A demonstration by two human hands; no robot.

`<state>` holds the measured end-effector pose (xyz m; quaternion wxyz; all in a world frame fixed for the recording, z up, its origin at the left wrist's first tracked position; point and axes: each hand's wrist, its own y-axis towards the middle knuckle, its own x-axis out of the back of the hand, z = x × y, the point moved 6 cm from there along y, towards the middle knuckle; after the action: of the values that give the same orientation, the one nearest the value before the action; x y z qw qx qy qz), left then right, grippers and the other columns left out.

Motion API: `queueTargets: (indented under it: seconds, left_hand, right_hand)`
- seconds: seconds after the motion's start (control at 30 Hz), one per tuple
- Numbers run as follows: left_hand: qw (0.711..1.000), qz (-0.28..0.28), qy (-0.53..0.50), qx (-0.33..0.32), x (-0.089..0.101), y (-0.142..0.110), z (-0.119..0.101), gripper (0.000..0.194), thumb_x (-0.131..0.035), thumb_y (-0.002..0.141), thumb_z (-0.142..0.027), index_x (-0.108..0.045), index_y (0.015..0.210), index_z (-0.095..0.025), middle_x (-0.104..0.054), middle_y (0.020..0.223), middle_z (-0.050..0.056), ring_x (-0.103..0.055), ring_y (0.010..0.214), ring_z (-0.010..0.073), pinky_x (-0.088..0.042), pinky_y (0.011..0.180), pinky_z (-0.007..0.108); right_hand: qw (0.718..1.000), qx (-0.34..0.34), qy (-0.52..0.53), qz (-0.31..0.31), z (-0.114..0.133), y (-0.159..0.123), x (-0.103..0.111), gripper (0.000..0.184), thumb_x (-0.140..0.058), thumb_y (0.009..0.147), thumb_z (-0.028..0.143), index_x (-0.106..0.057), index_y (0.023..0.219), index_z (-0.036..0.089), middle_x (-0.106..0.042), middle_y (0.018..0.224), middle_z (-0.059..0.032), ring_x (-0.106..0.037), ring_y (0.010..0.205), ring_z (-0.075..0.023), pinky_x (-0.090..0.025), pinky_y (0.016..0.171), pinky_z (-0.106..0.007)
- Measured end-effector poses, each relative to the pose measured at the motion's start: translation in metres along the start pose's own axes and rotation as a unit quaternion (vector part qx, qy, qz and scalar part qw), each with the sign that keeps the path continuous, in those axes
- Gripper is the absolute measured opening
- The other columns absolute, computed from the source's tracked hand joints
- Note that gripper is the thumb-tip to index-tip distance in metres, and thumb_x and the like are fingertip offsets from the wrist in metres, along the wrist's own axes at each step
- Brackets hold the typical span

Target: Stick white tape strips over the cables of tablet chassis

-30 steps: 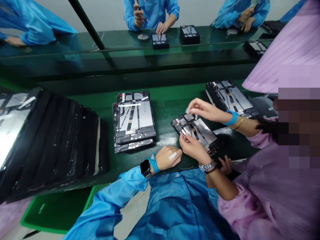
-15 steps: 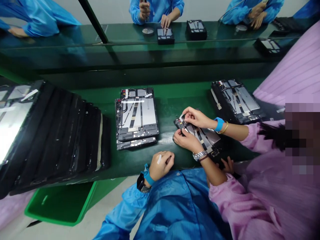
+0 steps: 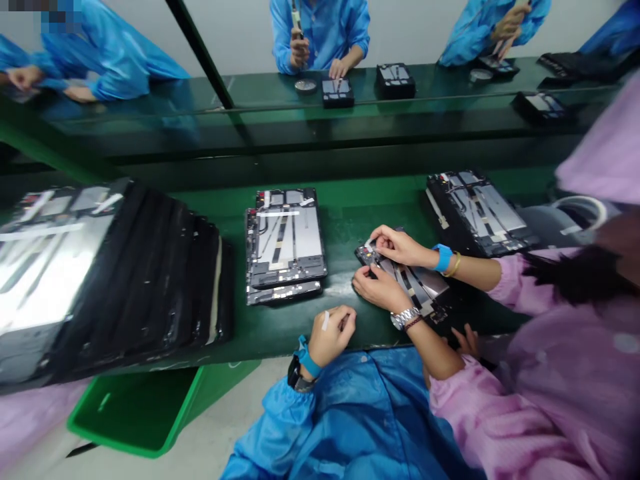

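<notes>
My left hand point(image 3: 333, 333) rests at the front edge of the bench, its fingers curled closed, with a strip of white tape on its back; no object shows in it. Mostly hidden behind a co-worker's forearm, my right hand point(image 3: 466, 341) shows only some fingers, slightly apart and with nothing visible in them. A co-worker in pink has both hands, the upper hand point(image 3: 403, 248) and the lower hand point(image 3: 379, 288), at the corner of an opened tablet point(image 3: 425, 287). The upper one pinches a small white strip there. Beyond my left hand lies a short stack of opened tablets point(image 3: 287, 243).
A large leaning row of opened tablets point(image 3: 165, 273) fills the left of the bench. Another stack point(image 3: 480, 207) stands at the right, near a roll of tape point(image 3: 593, 210). A green bin point(image 3: 135, 413) is below the bench. People in blue work across the partition.
The view has shifted, so the bench appears lower and further right. My left hand stays curled at the bench edge. The co-worker's hands remain at the tablet's corner.
</notes>
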<state>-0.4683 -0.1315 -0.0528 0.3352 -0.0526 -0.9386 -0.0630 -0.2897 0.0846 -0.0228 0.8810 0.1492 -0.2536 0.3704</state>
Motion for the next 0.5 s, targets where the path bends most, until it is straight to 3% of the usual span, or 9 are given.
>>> queueTargets:
  seconds: [0.23,0.37,0.5]
  left_hand:
    - [0.999,-0.032,0.008,-0.018,-0.002,-0.002,0.000,0.022,-0.052,0.104,-0.022,-0.069,0.088,-0.020,-0.060,0.065,-0.001,-0.057,0.062,0.0145,-0.039,0.062,0.028]
    - [0.997,-0.068,-0.007,-0.034,0.001,-0.003,-0.004,0.020,-0.056,0.102,-0.019,-0.068,0.087,-0.020,-0.059,0.063,-0.003,-0.055,0.060,0.0128,-0.037,0.061,0.027]
    - [0.995,-0.082,0.011,-0.055,0.000,-0.006,-0.007,0.018,-0.057,0.100,-0.017,-0.068,0.086,-0.020,-0.060,0.063,-0.003,-0.056,0.061,0.0131,-0.038,0.062,0.028]
  right_hand:
    - [0.999,-0.017,-0.034,-0.010,-0.003,0.003,-0.006,0.028,-0.060,0.093,0.037,-0.055,0.117,0.022,-0.067,0.082,-0.0025,-0.065,0.070,-0.0181,-0.052,0.064,-0.030]
    - [0.998,-0.028,-0.063,-0.015,0.003,-0.004,0.003,0.032,-0.058,0.095,0.045,-0.056,0.118,0.023,-0.069,0.083,-0.0047,-0.068,0.071,-0.0209,-0.057,0.067,-0.035]
    - [0.991,-0.001,-0.099,-0.084,0.017,-0.031,0.001,0.046,-0.057,0.098,0.056,-0.059,0.135,0.029,-0.072,0.115,-0.0169,-0.074,0.100,-0.0316,-0.064,0.083,-0.048]
